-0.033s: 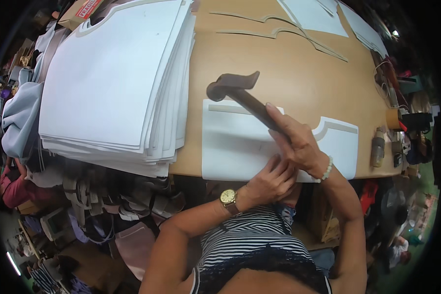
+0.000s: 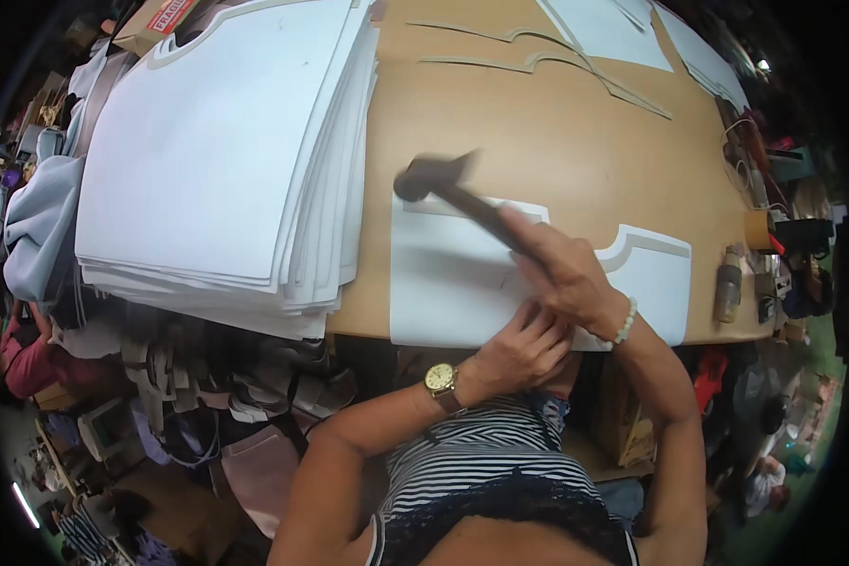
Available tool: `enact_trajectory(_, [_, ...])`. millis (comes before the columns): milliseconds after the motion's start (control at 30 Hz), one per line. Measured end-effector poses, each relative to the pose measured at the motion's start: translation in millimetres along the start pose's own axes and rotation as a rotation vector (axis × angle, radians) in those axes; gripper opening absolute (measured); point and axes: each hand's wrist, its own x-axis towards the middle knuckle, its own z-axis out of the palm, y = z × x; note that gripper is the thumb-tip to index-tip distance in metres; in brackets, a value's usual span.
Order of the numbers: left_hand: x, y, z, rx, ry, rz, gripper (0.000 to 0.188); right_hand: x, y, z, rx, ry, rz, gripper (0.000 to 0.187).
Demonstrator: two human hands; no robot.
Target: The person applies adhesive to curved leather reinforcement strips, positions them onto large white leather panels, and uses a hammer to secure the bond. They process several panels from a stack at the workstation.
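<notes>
My right hand (image 2: 575, 283) is wrapped round the handle of a hammer (image 2: 486, 219). The hammer's dark head, smeared by motion, hangs over the upper left of a white cut panel (image 2: 443, 283). That panel lies at the table's near edge, with a curved notch and a beige strip along its far side. My left hand (image 2: 522, 354) rests at the panel's near edge, just below the right one, its fingers curled together. Its fingertips are partly covered by the right hand, so what they pinch, if anything, cannot be made out.
A tall stack of white panels (image 2: 198, 160) fills the table's left side. Thin beige curved strips (image 2: 481, 64) and more white sheets (image 2: 608, 38) lie at the far side. A small bottle (image 2: 728, 285) and a tape roll (image 2: 757, 229) stand at the right edge. Grey-blue material (image 2: 42, 222) hangs at far left.
The hammer has swung slightly, its head now a little lower and blurred, as my right hand tilts. My left hand and the panel stay where they were.
</notes>
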Motion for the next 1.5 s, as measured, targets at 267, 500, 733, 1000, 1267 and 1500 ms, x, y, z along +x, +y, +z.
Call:
enact_trajectory(267, [0.1, 3.2, 2.6, -0.033, -0.018, 0.003, 0.043, 6.9, -2.9, 1.9, -0.096, -0.060, 0.013, 0.057])
enact_trajectory(500, [18.0, 2.8, -42.2, -0.296, -0.110, -0.325, 0.059, -19.1, 16.1, -29.9, -0.104, 0.122, 0.222, 0.056])
enact_trajectory(733, [-9.0, -41.2, -94.4, 0.290, 0.015, -0.737, 0.056, -125.4, 103.9, -127.3, -0.496, 0.715, 0.707, 0.045])
enact_trajectory(1000, [-21.0, -39.3, -90.3, 0.516, 0.016, -0.851, 0.059, -161.5, 144.2, -138.3, -1.007, 0.592, 0.793, 0.048])
enact_trajectory(1267, [-38.2, -33.1, -77.6, 0.542, 0.056, -0.879, 0.054, -183.3, 54.6, -67.7, -0.994, 0.601, 0.902, 0.043])
enact_trajectory(1500, [-29.5, -24.1, -83.8, 0.089, 0.335, -0.998, 0.035, -202.0, 64.1, -56.0, -0.321, 0.871, 0.701, 0.020])
